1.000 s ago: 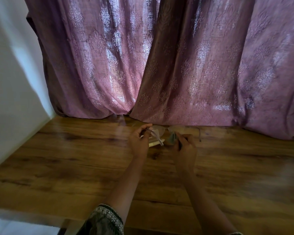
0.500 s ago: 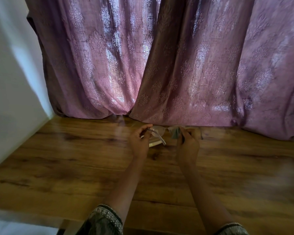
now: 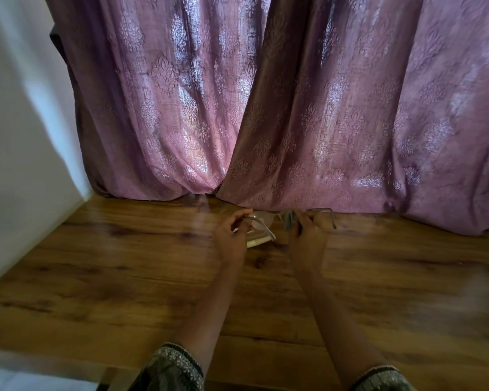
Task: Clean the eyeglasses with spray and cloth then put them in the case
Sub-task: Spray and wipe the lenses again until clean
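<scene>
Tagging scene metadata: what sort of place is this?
Probably a room in a home, not a lab: mauve damask-patterned fabric curtains backlit as if over a window, a brown wood-grain tabletop reaching them, a plain white wall at the left.

Head view, looking forward and down, tabletop (image 3: 124,277) near

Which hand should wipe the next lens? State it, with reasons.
Right, most likely. The right hand pinches the cloth against the eyeglasses near mid-frame, so it can slide onto either lens. The left hand grips the frame's left end and steadies it above the table.
</scene>
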A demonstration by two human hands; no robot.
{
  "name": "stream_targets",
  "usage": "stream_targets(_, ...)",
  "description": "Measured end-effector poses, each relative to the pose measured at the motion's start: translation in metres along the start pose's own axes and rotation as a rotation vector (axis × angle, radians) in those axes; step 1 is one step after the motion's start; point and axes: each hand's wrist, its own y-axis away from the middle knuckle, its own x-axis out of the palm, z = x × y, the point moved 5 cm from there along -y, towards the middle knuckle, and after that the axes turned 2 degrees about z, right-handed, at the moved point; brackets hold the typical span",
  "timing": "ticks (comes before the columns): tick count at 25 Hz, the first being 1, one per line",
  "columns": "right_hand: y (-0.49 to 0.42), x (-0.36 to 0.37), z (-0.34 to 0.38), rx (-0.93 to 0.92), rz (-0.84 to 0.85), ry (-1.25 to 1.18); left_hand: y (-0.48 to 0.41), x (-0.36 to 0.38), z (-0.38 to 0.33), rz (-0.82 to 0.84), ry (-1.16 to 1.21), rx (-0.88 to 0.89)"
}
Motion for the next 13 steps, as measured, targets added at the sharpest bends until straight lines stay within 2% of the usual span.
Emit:
stream_targets(4, 0.018, 0.005, -0.002, -0.114, 0.043, 0.037, -0.001, -0.006, 0.0, -0.02, 0.013, -0.005)
stream_targets(9, 0.002, -0.004, 0.002, -0.004, -0.021, 0.0, -0.001, -0.005, 0.0, 0.003, -0.013, -0.006)
stream_targets(13, 0.019, 0.007, 0.004, -0.106, 0.027, 0.05, 0.0, -0.005, -0.004, 0.005, -0.017, -0.002)
